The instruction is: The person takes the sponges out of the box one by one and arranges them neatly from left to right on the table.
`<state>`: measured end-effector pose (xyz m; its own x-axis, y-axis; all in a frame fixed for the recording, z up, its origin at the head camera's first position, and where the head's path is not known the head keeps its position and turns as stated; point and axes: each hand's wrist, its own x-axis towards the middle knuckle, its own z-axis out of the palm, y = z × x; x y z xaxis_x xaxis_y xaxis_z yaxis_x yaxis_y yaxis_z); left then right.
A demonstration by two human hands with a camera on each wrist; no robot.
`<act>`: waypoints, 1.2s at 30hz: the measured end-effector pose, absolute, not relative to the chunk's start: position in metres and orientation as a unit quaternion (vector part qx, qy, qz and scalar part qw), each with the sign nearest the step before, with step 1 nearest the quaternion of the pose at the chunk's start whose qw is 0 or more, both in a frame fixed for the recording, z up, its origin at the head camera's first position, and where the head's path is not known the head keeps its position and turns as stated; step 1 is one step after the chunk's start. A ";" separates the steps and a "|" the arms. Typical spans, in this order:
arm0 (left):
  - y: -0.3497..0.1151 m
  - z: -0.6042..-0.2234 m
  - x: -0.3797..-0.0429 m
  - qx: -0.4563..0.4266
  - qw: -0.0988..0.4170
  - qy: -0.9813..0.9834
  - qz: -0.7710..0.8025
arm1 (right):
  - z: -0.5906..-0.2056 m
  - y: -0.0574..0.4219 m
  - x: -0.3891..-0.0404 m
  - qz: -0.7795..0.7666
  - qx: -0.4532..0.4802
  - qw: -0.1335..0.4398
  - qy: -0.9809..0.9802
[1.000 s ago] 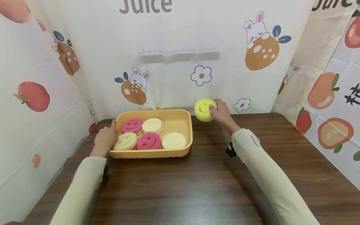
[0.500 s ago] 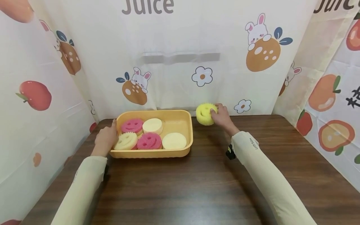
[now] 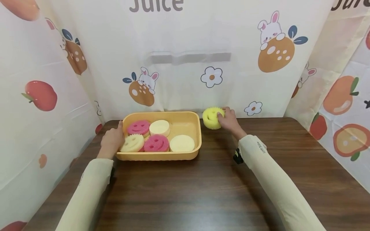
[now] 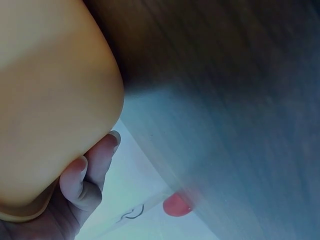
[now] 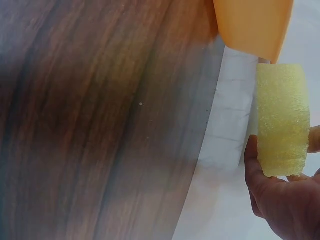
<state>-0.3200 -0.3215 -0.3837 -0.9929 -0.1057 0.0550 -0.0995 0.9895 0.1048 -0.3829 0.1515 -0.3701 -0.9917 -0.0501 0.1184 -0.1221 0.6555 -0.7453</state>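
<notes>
A yellow smiley-face sponge (image 3: 212, 118) is pinched in my right hand (image 3: 230, 121), thumb on its front face and other fingers behind. It is held up beside the tray's right end; in the right wrist view the sponge (image 5: 283, 120) shows its thick edge. My left hand (image 3: 112, 138) grips the left end of a yellow-orange plastic tray (image 3: 185, 124). In the left wrist view its fingers (image 4: 100, 155) lie against the tray's outer wall (image 4: 60, 100). Inside the tray are pink smiley sponges (image 3: 156, 143), a cream smiley sponge (image 3: 133, 143) and plain cream round sponges (image 3: 182, 143).
The tray stands on a dark wooden table (image 3: 179, 189), close to its back edge. A printed curtain (image 3: 190, 86) hangs directly behind, and more curtains close off the left and right sides.
My right hand has lowered the yellow sponge slightly. The whole head view has shifted a little to the right. My left hand keeps its hold on the tray.
</notes>
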 end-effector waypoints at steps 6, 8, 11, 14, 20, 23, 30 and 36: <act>-0.321 -0.381 -0.323 0.049 0.038 -0.997 -0.050 | -0.372 0.151 -0.385 0.405 0.046 0.041 -0.912; -0.321 -0.381 -0.323 0.048 0.038 -0.997 -0.050 | -0.373 0.151 -0.385 0.403 0.046 0.038 -0.913; -0.320 -0.382 -0.322 0.048 0.038 -0.997 -0.052 | -0.374 0.151 -0.384 0.399 0.046 0.028 -0.915; -0.318 -0.382 -0.320 0.051 0.033 -0.997 -0.056 | -0.375 0.151 -0.384 0.393 0.047 0.018 -0.918; -0.317 -0.383 -0.320 0.056 0.024 -0.996 -0.058 | -0.378 0.150 -0.385 0.387 0.051 0.011 -0.920; -0.318 -0.383 -0.321 0.058 0.022 -0.997 -0.054 | -0.381 0.149 -0.387 0.384 0.052 0.007 -0.922; -0.319 -0.383 -0.322 0.065 0.014 -0.996 -0.053 | -0.387 0.151 -0.389 0.380 0.053 -0.003 -0.923; -0.320 -0.382 -0.320 0.064 0.016 -0.996 -0.053 | -0.392 0.152 -0.390 0.374 0.055 -0.009 -0.926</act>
<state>-0.3201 -0.3200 -0.3824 -0.9913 -0.1294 0.0242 -0.1261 0.9862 0.1076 -0.3905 0.1515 -0.3918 -0.9938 -0.1083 0.0239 -0.0944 0.7135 -0.6943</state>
